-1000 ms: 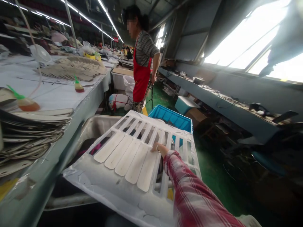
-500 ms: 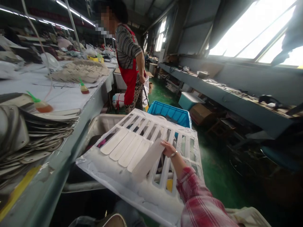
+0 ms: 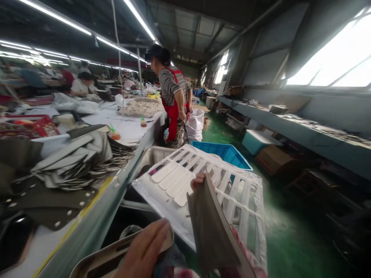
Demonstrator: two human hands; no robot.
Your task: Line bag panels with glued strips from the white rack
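Note:
In front of me lies a white slatted rack (image 3: pixel 252 204), tilted, with several pale flat strips (image 3: pixel 175 183) side by side on its left part. My right hand (image 3: pixel 198 181) grips the upper edge of a grey-brown sheet-like piece (image 3: pixel 210 227), which hangs over the rack and hides most of that arm. At the bottom centre my left hand (image 3: pixel 147 247) rests over a pale-rimmed tray-like object (image 3: pixel 101 256); its fingers lie stretched out and together, slightly blurred.
A long table (image 3: pixel 145 133) at left bears stacked grey pieces (image 3: pixel 78 158) and small glue bottles (image 3: pixel 115 134). Beyond the rack are a blue crate (image 3: pixel 224 154) and a person in a red apron (image 3: pixel 174 116). A bench (image 3: pixel 307 119) runs along the right.
My view has swung left and up. My right hand held a pale strip over the rack; now it holds the grey-brown piece, nearer me. My left hand has come into view.

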